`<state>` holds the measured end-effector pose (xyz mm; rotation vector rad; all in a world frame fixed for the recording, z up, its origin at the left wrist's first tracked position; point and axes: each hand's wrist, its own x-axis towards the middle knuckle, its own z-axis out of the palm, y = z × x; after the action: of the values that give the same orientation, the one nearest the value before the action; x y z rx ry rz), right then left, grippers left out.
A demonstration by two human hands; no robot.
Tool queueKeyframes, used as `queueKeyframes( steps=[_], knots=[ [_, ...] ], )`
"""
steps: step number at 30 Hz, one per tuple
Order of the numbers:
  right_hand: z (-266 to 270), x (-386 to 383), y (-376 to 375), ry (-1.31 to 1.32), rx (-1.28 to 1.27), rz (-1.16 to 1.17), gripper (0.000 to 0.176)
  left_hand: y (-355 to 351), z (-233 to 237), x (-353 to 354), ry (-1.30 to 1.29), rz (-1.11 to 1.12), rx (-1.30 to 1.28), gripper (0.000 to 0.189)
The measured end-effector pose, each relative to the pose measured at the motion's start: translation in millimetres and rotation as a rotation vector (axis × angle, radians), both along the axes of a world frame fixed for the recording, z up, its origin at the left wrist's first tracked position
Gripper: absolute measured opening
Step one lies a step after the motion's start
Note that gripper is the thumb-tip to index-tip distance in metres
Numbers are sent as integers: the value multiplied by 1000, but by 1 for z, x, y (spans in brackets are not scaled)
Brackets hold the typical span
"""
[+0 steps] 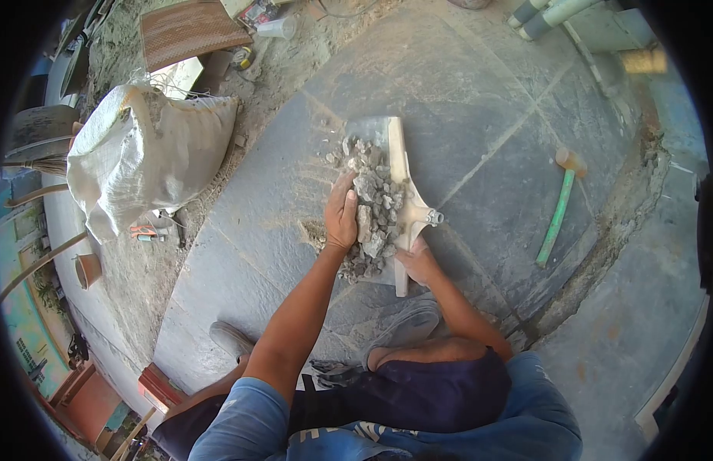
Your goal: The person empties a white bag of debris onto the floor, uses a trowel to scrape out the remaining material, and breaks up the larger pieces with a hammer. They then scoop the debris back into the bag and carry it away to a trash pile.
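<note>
A heap of broken grey rubble [376,203] lies on and around a pale dustpan [398,146], which rests on the tiled floor. My left hand [342,215] is open, its fingers stretched out along the left side of the heap, touching the pieces with the palm turned inward. My right hand [419,261] grips the dustpan's lower right part near its handle socket [433,217]. The fingers of that hand are partly hidden beneath the pan. Dust and small crumbs lie to the left of the heap.
A mallet [562,203] with a green handle lies on the tiles at the right, near a rough trench [587,276]. A full white sack [153,150] stands at the left. Pipes [552,17] lie at the top right. My shoe [402,329] is close below the pan.
</note>
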<state>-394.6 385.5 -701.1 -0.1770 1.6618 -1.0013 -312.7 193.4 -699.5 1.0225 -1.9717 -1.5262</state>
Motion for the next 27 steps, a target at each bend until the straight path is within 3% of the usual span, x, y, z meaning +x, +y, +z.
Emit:
queueKeyframes(
  steps=[1, 10, 13, 18, 20, 24, 27],
  knots=[
    [-6, 3, 1, -147, -176, -124, 48, 1, 0, 0, -7, -6, 10, 49],
    [-22, -7, 20, -505, -464, -223, 68, 25, 39, -13, -239, -57, -139, 53],
    [-28, -11, 29, -585, -506, -212, 64, 28, 62, -11, -181, -143, -59, 65],
    [-1, -26, 27, -643, -488, -241, 56, 0, 95, 1, -29, -171, -13, 65],
    [10, -33, 28, -622, -475, -226, 56, -29, 116, 19, -166, -325, -154, 67],
    [24, -40, 32, -608, -501, -254, 58, -115, 173, 83, -429, -403, -536, 54],
    [64, -43, 26, -637, -518, -223, 61, -182, 229, 131, -424, -312, -908, 34]
  ],
)
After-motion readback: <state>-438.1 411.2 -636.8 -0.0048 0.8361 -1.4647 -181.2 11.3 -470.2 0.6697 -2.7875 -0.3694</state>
